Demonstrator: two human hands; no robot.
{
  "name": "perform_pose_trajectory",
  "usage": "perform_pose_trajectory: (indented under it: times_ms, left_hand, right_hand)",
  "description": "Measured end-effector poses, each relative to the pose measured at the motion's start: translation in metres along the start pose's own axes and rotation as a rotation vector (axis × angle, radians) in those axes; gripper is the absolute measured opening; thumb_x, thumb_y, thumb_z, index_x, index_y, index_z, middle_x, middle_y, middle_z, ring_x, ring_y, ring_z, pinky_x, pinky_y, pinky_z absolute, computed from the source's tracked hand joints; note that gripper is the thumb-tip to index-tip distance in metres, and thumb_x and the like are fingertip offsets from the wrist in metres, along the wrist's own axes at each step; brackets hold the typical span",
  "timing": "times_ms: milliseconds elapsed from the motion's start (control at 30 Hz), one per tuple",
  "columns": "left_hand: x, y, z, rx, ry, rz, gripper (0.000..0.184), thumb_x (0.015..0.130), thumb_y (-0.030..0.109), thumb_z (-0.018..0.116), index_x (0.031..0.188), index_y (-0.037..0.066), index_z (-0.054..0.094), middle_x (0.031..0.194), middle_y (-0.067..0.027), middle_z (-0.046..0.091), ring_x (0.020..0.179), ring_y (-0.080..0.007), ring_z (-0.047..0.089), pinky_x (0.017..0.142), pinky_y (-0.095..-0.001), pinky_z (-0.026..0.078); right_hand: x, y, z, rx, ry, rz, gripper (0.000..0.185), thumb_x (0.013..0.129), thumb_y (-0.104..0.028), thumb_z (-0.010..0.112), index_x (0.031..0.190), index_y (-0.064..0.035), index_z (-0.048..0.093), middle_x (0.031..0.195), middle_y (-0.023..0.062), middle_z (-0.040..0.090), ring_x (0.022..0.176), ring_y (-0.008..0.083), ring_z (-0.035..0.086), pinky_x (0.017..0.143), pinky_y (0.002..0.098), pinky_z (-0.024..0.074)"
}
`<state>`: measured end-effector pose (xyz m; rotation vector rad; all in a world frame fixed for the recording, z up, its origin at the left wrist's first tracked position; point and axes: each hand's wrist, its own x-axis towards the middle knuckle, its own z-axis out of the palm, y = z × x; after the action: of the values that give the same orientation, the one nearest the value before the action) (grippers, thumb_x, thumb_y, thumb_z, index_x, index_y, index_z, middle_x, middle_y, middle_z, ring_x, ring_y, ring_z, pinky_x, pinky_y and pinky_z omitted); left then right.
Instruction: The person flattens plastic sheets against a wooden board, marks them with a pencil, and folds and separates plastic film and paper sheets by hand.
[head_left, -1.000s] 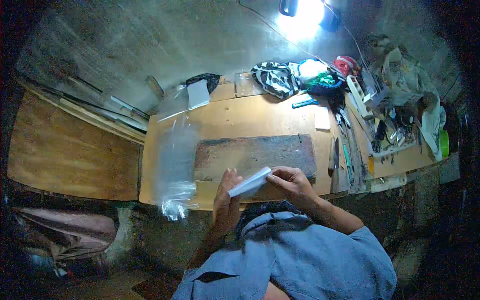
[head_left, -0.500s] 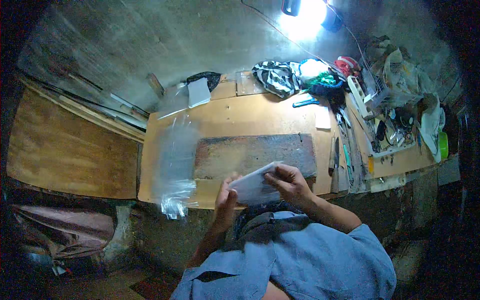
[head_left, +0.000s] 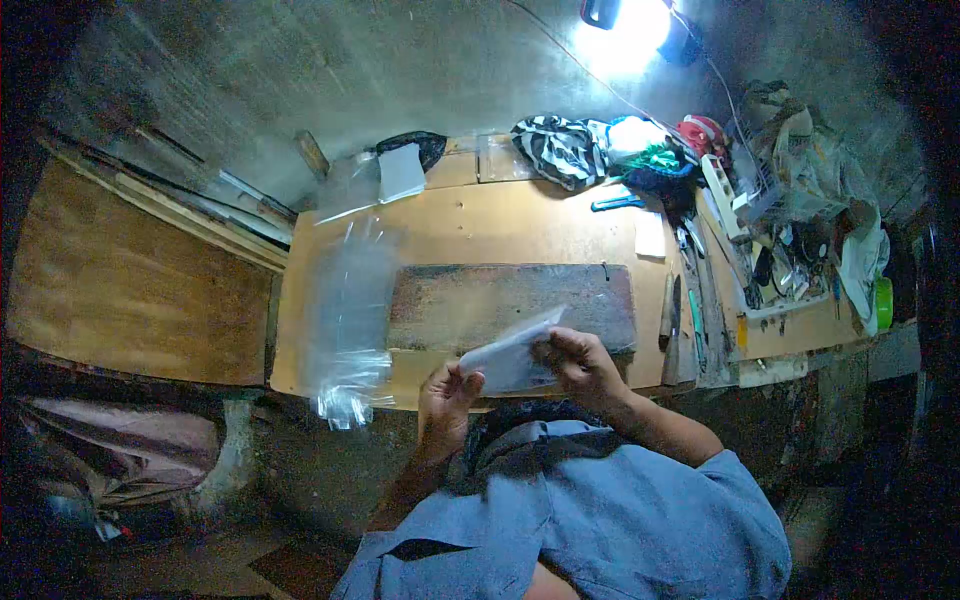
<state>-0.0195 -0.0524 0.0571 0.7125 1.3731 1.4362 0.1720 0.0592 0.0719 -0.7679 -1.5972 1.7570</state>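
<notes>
A thin whitish sheet (head_left: 510,358) hangs in front of my chest, slanting up to the right; whether it is paper or plastic I cannot tell. My left hand (head_left: 450,395) pinches its left end between thumb and fingers. At the right end, the curled fingers of my right hand (head_left: 580,362) grip it. Just beyond it, a dark worn board (head_left: 500,300) lies flat on the wooden table. To the left of my hands, a pile of clear plastic sleeves (head_left: 350,310) reaches over the table's front edge.
A stack of white sheets (head_left: 402,174) lies at the back left. Behind are a zebra-striped cloth (head_left: 560,152), a blue cutter (head_left: 617,200) and a lit lamp (head_left: 635,35). Knives (head_left: 672,310), a power strip (head_left: 718,190) and a cluttered white tray (head_left: 790,285) occupy the right side.
The sheet's upper right edge has lifted and tilted more steeply. My left hand has turned slightly, and both hands keep hold. The view has shifted a little.
</notes>
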Motion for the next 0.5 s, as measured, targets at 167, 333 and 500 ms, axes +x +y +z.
perform_pose_trajectory:
  times_ms: [167, 333, 500]
  left_hand:
    - [-0.002, 0.007, 0.006, -0.159, 0.021, 0.087, 0.022, 0.087, 0.019, 0.068, 0.095, -0.001, 0.063, 0.09, -0.0031, 0.065, 0.082, -0.0095, 0.057, 0.077, -0.0251, 0.045]
    - [-0.008, 0.019, 0.007, 0.116, 0.066, 0.078, 0.019, 0.091, 0.017, 0.062, 0.094, -0.001, 0.066, 0.082, -0.002, 0.065, 0.077, -0.0088, 0.055, 0.07, -0.0249, 0.046]
    - [-0.004, 0.017, 0.002, 0.257, 0.105, 0.12, 0.021, 0.094, 0.018, 0.058, 0.094, -0.001, 0.067, 0.079, 0.0005, 0.063, 0.074, -0.0074, 0.053, 0.068, -0.0241, 0.044]
  right_hand:
    - [0.001, -0.003, 0.01, 0.0, 0.018, 0.101, 0.014, 0.094, -0.012, 0.056, 0.091, 0.0009, 0.062, 0.08, -0.0041, 0.057, 0.077, 0.0047, 0.048, 0.067, 0.0228, 0.042]
    - [0.002, -0.015, 0.012, 0.02, 0.034, 0.193, 0.016, 0.093, -0.014, 0.059, 0.085, -0.0007, 0.063, 0.073, -0.0037, 0.057, 0.067, 0.0043, 0.048, 0.058, 0.0219, 0.0396]
    - [0.008, -0.009, 0.018, 0.1, 0.108, 0.224, 0.019, 0.092, -0.017, 0.06, 0.079, -0.0025, 0.062, 0.069, -0.0029, 0.057, 0.06, 0.0039, 0.046, 0.051, 0.0216, 0.037]
